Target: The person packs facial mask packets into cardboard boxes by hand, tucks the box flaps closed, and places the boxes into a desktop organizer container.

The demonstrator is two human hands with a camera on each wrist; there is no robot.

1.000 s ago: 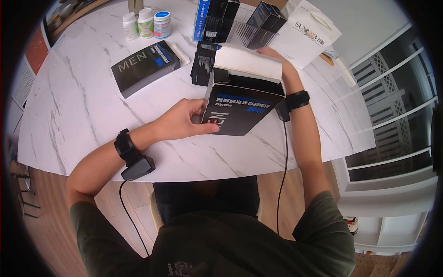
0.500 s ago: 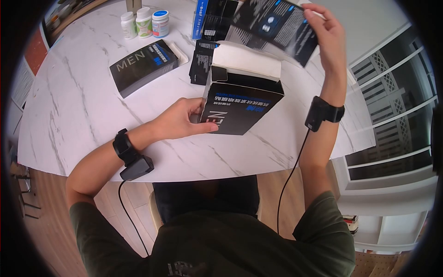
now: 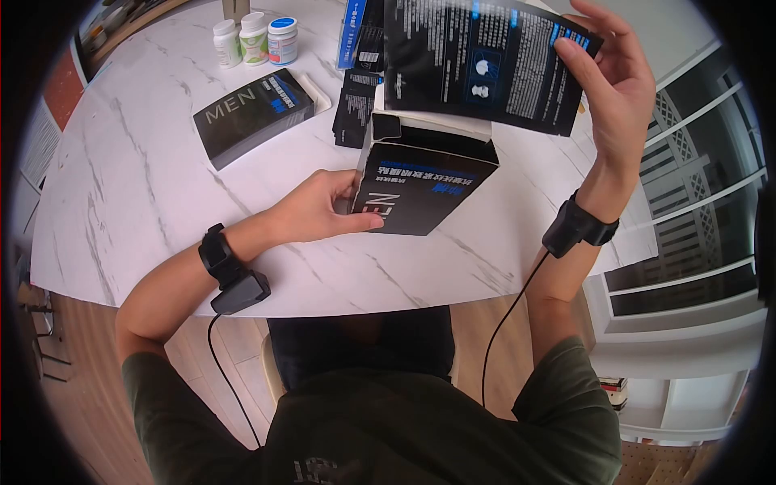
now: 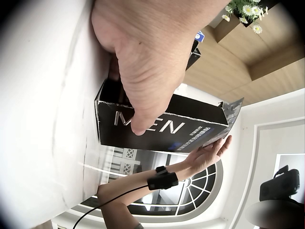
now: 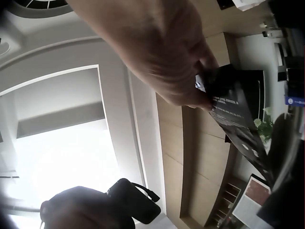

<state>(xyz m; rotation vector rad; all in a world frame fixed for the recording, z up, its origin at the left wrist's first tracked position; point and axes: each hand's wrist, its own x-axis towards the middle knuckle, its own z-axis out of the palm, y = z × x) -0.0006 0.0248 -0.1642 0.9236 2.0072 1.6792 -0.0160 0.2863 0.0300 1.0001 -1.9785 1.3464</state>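
My left hand (image 3: 311, 212) grips a black carton marked MEN (image 3: 428, 190) by its side, thumb across the front lettering. The carton stands upright on the table with its top flap raised. Up at the right, my right hand (image 3: 621, 101) pinches a flat black sachet (image 3: 453, 69) by one edge, thumb on its printed face. In the head view the sachet overlaps the carton's white flap and hides most of it. The left wrist view shows the thumb on the carton (image 4: 157, 126) and the sachet (image 4: 232, 117) at its top end.
Another black MEN box (image 3: 255, 121) lies on the marbled table (image 3: 129, 194) at left. Several black packets (image 3: 356, 109) lie just behind the carton. Three supplement bottles (image 3: 254, 40) stand at the back, with a blue box (image 3: 351, 32) right of them.
My right hand has risen from behind the carton with the sachet, then moved right and turned its printed face toward the head camera. The left hand and carton stay put.
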